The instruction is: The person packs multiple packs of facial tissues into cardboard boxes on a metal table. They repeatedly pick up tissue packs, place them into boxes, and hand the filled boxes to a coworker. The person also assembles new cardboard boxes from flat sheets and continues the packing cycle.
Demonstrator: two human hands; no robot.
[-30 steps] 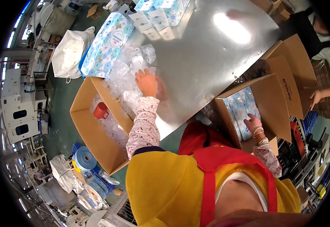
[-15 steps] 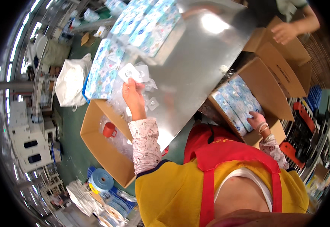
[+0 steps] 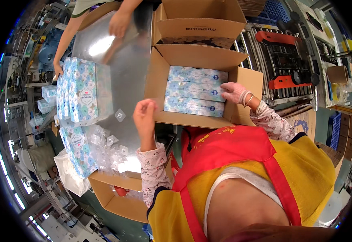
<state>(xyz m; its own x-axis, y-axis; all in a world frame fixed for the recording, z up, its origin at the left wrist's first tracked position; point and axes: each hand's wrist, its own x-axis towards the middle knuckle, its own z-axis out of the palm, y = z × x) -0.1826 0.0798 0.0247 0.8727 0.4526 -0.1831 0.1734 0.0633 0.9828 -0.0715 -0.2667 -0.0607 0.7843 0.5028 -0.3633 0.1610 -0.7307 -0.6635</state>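
My left hand (image 3: 144,119) is raised by the left wall of an open cardboard box (image 3: 246,117). Its fingers are curled together and the fingertips are blurred, so what they hold, if anything, is hidden. Inside the box lie blue-and-white flowered tissue packs (image 3: 194,89) in three rows. My right hand (image 3: 235,93), in a thin pale glove, reaches over the box's right side, its outstretched fingers at the right ends of the packs. On the metal table (image 3: 131,60), left of my left hand, lies a clear square plastic hook (image 3: 120,115). More clear plastic hooks (image 3: 107,149) are heaped nearer to me.
A co-worker's hand (image 3: 120,24) hovers over the table; the other (image 3: 58,69) touches stacked tissue packs (image 3: 79,90). Another open carton (image 3: 200,26) stands behind mine. A roller conveyor (image 3: 284,60) lies at right. A lower cardboard box (image 3: 121,205) holds a red cup (image 3: 120,191).
The view has turned toward the box. My left hand has moved from the heap of hooks to the box's left wall; the clear hooks it held no longer show. My right hand stays at the packs.
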